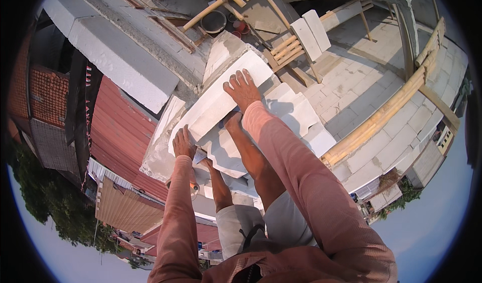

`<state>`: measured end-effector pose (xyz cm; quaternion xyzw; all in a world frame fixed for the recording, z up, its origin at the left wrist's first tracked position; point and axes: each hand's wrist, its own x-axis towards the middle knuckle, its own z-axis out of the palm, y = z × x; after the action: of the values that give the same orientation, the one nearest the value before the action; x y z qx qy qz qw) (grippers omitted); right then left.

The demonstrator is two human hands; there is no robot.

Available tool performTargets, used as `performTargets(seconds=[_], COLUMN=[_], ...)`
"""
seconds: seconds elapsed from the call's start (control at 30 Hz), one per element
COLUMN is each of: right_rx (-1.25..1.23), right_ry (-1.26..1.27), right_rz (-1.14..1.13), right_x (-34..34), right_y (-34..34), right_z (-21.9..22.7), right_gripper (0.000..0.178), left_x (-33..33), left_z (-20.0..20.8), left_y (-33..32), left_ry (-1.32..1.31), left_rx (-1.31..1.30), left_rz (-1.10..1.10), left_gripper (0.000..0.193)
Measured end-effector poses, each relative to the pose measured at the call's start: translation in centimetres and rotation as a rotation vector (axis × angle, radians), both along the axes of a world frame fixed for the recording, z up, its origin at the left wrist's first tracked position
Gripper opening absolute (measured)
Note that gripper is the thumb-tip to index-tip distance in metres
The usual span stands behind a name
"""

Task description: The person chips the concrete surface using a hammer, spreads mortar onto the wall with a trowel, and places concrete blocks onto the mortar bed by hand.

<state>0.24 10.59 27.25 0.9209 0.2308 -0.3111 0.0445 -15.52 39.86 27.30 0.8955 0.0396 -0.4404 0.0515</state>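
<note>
A long white lightweight concrete block (217, 104) lies slantwise along the top of a wall ahead of my legs. My right hand (242, 89) rests on its far right part, palm down with the fingers spread. At the block's near left end, my left hand (184, 143) touches the surface with fingers stretched forward; its palm is partly hidden. Broken white block pieces (293, 108) lie right of the block, and others are around my feet. Rough grey mortar (155, 163) shows on the wall by my left hand.
Another row of white blocks (118, 57) runs along the upper left, above a red corrugated roof (120, 127) lower down. Bamboo poles (381, 125) edge the drop to the right. Beyond the wall are a black bucket (214, 21), a red pail (241, 27) and leaning white slabs (311, 33).
</note>
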Motion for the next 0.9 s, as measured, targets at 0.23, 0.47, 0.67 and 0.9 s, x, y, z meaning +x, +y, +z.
performTargets(seconds=[0.23,0.47,0.67,0.9], right_rx=[0.009,0.066,0.059,0.067], right_ry=[0.033,0.073,0.101,0.149], right_rz=[-0.019,0.064,0.084,0.093], right_x=[0.1,0.7,1.8,1.6], right_y=[-0.2,-1.3,-1.9,-1.7], right_z=[-0.6,-0.5,-0.2,0.2], right_gripper=[0.043,0.04,0.037,0.037], left_x=[0.4,0.8,2.3,2.0], left_z=[-0.6,-0.9,-0.5,-0.2], left_y=[-0.8,-1.1,-1.9,-2.0], left_ry=[-0.066,-0.012,0.062,0.073], left_rx=[0.013,0.058,0.054,0.03], left_rz=[0.013,0.059,0.08,0.111], left_gripper=[0.094,0.101,0.097,0.097])
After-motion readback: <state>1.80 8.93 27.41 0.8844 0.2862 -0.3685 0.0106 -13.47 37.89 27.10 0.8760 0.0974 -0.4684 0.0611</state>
